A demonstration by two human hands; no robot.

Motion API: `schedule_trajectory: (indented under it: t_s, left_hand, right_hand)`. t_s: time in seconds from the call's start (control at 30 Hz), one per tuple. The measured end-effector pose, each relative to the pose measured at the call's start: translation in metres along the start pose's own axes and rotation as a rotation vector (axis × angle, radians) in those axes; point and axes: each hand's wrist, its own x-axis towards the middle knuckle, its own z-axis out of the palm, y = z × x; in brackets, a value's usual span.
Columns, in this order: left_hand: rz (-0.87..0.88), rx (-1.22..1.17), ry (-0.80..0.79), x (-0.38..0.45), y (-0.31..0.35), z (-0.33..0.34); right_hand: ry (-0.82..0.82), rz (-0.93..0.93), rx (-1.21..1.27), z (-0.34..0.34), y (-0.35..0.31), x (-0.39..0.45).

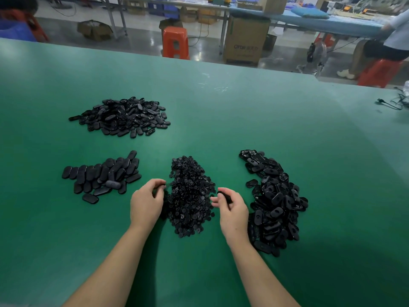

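On the green table [243, 120] lie heaps of black plastic parts. A heap of small round pieces [190, 193] sits between my hands. My left hand [146, 202] is at that heap's left edge, its fingertips pinching a small black piece. My right hand [232, 209] is at the heap's right edge, its fingers curled round a black oval shell. A long heap of oval shells [274, 200] lies to the right. A neat stack of closed oval shells [104, 176] lies to the left. Another heap of oval parts [124, 117] lies further back on the left.
Black cables [394, 103] lie at the table's far right edge. Beyond the table stand an orange stool [176, 42], a cardboard box [245, 38] and a blue workbench [332, 23]. A person sits on a red stool [378, 72] at the back right.
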Motion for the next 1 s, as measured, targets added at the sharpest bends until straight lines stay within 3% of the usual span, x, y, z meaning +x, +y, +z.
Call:
schedule_trajectory:
  t_s: [0.23,0.57,1.0]
  left_hand:
    - [-0.039,-0.055,-0.008,-0.0029,0.0027,-0.0013]
    - [-0.020,-0.033,-0.015,-0.0032,0.0034,-0.0007]
    - [-0.053,-0.062,-0.012,-0.0040,0.0041,-0.0039]
  right_hand:
    - [0.064,0.041,0.067,-0.0002,-0.0004,0.0000]
    - [0.035,-0.009,-0.058,-0.0020,0.0003,0.0030]
    - [0.089,0.035,0.145,0.0008,0.0002,0.0005]
